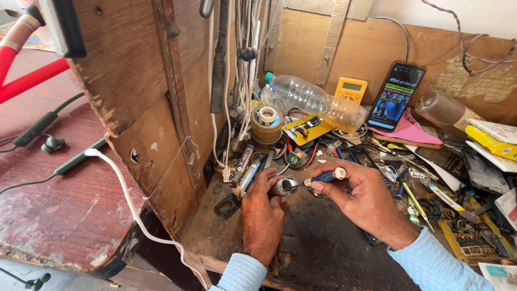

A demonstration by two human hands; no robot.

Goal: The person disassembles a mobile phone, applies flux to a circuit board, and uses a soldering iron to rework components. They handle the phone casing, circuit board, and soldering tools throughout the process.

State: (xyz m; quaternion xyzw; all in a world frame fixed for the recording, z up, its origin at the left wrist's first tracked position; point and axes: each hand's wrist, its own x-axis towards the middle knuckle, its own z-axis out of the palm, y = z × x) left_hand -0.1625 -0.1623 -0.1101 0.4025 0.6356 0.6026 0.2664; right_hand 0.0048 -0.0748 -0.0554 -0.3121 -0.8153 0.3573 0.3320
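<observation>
A clear plastic bottle lies on its side at the back of the bench, looking empty, beside a yellow multimeter and a phone propped on a pink pad. A brownish bottle lies near flat yellow and white packages at the right edge, partly cut off. The left hand has its fingers clenched around a small cylindrical part, mostly hidden. The right hand grips a blue-handled screwdriver, tip at that part, amid hard-to-read clutter
</observation>
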